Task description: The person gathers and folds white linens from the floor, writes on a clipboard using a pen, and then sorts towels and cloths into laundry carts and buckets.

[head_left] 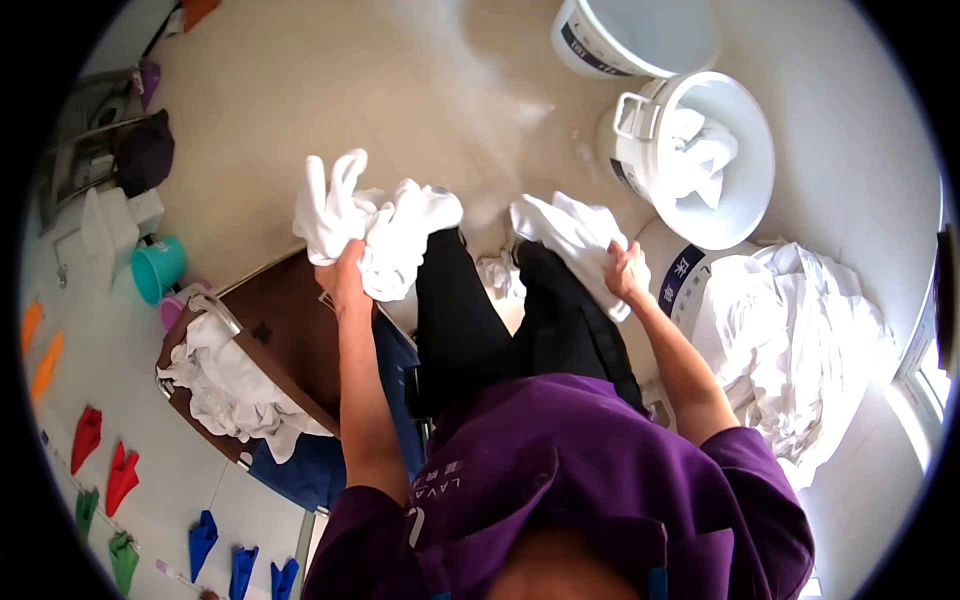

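My left hand (345,278) is closed round a bunched bundle of white cloths (385,225), held out to the left of my knees. Loose ends of the bundle stick up and flop over the fingers. On the other side, my right hand (628,272) grips the edge of a folded white cloth (572,235), which lies across my right thigh. Between my legs, more white fabric (500,275) shows low down, partly hidden by the black trousers. Whether the left bundle is one cloth or several, I cannot tell.
To the left, a brown and blue laundry cart (290,330) holds white linen (230,385). At right stand a white bucket (755,150) with cloth inside, another white bucket (590,50), and a heaped pile of white linen (790,340). A teal bucket (158,270) stands far left.
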Tool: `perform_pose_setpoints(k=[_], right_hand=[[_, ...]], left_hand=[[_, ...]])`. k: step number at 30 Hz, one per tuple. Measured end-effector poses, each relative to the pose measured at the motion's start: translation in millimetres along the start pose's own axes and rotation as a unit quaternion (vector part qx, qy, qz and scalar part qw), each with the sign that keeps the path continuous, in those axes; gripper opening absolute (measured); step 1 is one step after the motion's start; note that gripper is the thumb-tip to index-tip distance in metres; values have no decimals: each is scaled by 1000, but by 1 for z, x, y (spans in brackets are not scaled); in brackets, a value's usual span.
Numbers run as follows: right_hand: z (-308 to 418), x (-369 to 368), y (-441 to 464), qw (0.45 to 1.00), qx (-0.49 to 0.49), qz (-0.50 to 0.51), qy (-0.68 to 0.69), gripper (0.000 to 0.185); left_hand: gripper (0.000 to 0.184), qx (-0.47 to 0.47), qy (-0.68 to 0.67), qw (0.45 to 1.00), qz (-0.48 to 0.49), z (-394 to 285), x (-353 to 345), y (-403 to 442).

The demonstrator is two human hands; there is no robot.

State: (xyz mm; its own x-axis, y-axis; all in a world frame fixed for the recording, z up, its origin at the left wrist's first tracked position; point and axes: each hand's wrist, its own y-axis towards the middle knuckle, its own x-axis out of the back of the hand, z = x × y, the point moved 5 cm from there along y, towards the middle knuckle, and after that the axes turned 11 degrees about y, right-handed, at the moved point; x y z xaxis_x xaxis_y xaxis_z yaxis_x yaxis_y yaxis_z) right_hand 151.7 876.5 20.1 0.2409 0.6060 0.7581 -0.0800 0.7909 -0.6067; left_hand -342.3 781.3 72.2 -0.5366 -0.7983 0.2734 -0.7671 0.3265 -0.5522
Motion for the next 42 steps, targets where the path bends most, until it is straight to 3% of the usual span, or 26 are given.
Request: perform_pose_setpoints(k=[3,8,14,16,18,20,22,24,26,30,32,34,36,37,38,40,41,42], right_hand=[[-6,1,-52,1000,7,6,-13,32],[-23,-2,-129,999,-13,-5,-43,29],[-29,-29,-135,997,39,23,-56,18],[-35,-34,-140,994,62,55,-73,22],[-27,-61,-132,962,160,137,-174,24],[-38,-89,-128,930,178,233,-222,29],[-54,-113,-133,943,154,228,-185,35],[-59,-124,-147,954,107,236,-148,55],[-89,-128,-161,985,-75,154,2,65],[-195,-162,-191,987,-98,79,102,63],[-219,-124,-227,978,-75,95,168,55],[-257,-107,-246,973,-96,73,195,50],[-295,-105,-264,935,-92,66,335,46],[-308,-108,-273,882,-98,87,453,42],[-310,-100,-280,813,-101,107,564,39],[-296,-80,-298,788,-109,96,598,38],[-298,-79,-298,775,-106,79,618,38],[-296,-76,-299,761,-104,60,638,39]], left_hand=[[52,5,-20,998,51,-16,-9,-18],[53,-66,-29,990,123,-47,-44,-52],[53,-140,-44,982,116,-45,-25,-60],[56,-151,-45,979,130,-31,-19,-68],[57,-141,-51,981,123,-32,-3,-69],[58,-132,-47,982,123,-25,7,-84],[58,-124,-75,984,104,-13,14,-102],[58,-105,-84,986,94,-7,18,-123],[60,-77,-84,990,89,8,24,-135],[60,-62,-129,988,64,8,14,-149],[55,-72,-191,970,131,-2,-6,-137],[53,-150,-261,937,178,-19,-33,-143],[56,-138,-198,960,144,-19,-47,-158],[57,-194,-154,964,92,-11,-57,-178],[59,-236,-81,959,135,-5,-72,-215],[28,-283,31,904,320,34,-106,-278],[19,-260,64,867,420,61,-116,-318],[22,-192,117,865,449,95,-121,-349]])
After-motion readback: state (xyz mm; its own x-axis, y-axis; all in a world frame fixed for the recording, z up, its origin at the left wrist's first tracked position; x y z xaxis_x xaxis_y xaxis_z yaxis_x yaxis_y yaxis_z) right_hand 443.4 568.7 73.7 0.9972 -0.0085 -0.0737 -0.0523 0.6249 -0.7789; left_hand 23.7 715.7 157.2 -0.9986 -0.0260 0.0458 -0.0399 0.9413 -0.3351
